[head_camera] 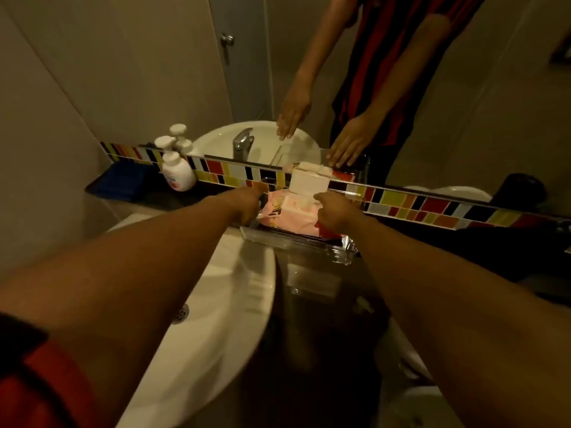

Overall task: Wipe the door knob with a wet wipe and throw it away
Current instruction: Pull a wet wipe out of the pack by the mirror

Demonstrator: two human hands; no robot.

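The wet wipe pack (290, 216), pink with its white flip lid (307, 180) standing open, lies in a clear plastic tray (309, 242) on the dark bench (173, 196) just under the mirror (432, 88). We reach for it with both arms stretched out. Our left hand (247, 202) touches the pack's left end, its fingers curled against the wrapper. Our right hand (335, 210) rests on the right side beside the lid opening, fingers bent; we cannot tell whether either hand truly grips the pack. The two hands stay apart, the pack between them.

The door knob (227, 39) shows only as a reflection in the mirror, on a pale door well behind us. A soap pump bottle (178, 173) stands to the left on the bench, near a strip of coloured tiles (432, 205). The white sink (216, 304) sits below our left forearm.
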